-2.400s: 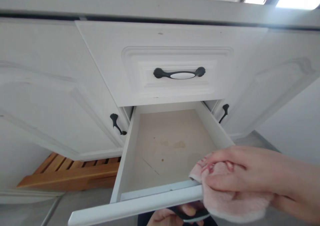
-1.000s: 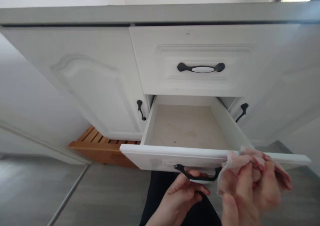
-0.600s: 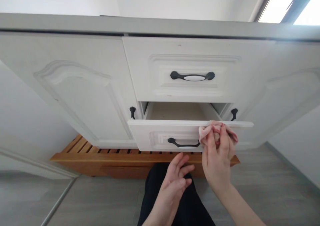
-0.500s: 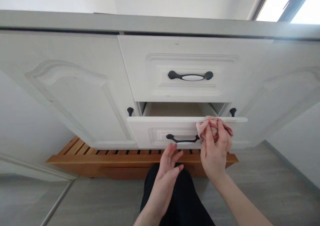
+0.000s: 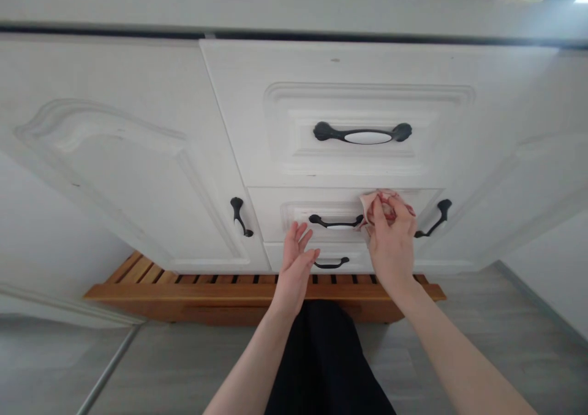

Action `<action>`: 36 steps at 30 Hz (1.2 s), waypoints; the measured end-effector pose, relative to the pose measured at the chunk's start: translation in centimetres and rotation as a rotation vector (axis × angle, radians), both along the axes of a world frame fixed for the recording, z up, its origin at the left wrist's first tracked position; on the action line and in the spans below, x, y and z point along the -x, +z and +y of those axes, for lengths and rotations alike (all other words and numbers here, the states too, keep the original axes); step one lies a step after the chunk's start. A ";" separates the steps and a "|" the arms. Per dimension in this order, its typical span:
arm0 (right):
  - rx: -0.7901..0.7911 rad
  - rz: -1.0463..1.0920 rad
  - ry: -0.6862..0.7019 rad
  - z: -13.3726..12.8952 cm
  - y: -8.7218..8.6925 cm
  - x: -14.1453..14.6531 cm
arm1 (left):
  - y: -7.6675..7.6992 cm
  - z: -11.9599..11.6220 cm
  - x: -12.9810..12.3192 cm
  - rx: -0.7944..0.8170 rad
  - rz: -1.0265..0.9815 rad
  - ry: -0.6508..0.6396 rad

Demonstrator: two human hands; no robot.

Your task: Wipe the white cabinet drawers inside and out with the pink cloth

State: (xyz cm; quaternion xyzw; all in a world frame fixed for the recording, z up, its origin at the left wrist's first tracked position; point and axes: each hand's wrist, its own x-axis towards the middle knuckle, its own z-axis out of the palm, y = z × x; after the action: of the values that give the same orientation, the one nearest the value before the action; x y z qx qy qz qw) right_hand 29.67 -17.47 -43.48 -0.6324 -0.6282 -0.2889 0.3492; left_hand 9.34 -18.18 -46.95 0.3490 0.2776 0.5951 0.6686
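Note:
A crumpled pink cloth [image 5: 367, 204] is bunched under the fingers of my right hand [image 5: 392, 237], against the right part of the middle drawer [image 5: 271, 213]. That drawer is closed, flush with the cabinet front. Its dark handle [image 5: 336, 224] lies just left of the cloth. My left hand [image 5: 294, 268] is near the handle's left end, fingers apart and holding nothing; whether it touches the drawer I cannot tell.
Above is a larger drawer with a dark handle [image 5: 362, 134]; below, a lower drawer handle [image 5: 331, 264]. Cabinet doors with dark handles [image 5: 241, 217] flank the drawers. A slatted wooden bench [image 5: 193, 292] runs along the cabinet's foot, by my legs.
The middle drawer, pulled out before, is now pushed in, and the lower drawer's handle shows. Both hands have moved forward, the right one with the cloth. The view has come closer to the cabinet.

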 end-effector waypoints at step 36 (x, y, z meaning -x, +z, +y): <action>0.329 -0.226 0.531 4.5 -6.1 17.7 | -11.5 -9.9 -1.3 0.514 0.005 -0.226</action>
State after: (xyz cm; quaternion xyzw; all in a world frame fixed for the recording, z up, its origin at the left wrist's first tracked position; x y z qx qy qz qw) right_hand 11.99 -13.02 -49.58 -0.4586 -0.8440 -0.1508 0.2335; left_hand 10.63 -28.11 -58.50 0.1983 0.3804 0.4260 0.7966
